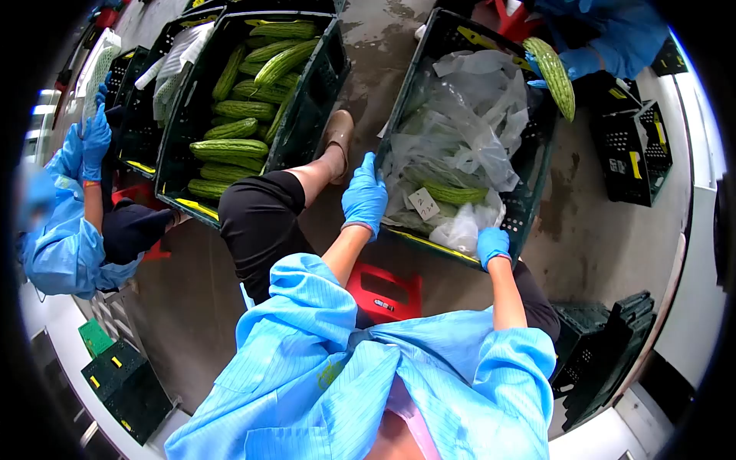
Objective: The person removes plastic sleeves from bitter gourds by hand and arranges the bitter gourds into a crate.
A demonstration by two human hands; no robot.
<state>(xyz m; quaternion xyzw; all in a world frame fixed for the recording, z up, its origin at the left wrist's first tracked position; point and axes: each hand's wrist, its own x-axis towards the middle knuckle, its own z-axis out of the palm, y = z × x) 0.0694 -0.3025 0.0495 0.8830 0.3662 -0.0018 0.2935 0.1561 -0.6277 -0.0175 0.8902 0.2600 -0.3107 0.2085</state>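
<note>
In front of me a dark green crate (545, 192) holds crumpled clear plastic bags (468, 123). A bitter melon (454, 193) shows among the plastic, beside a white paper tag (424, 204) with handwriting. My left hand (363, 195), in a blue glove, is closed over the crate's left rim. Also gloved in blue, my right hand (493, 244) is closed at the near right corner, on the edge of a plastic bag; its fingertips are partly hidden.
Left of my knee stands a crate (318, 92) full of bitter melons (230, 129). A co-worker's gloved hand (580, 61) holds a bitter melon (553, 77) at upper right. Another person (65, 222) sits left. A red stool (399, 290) is beneath me; stacked crates (613, 345) stand right.
</note>
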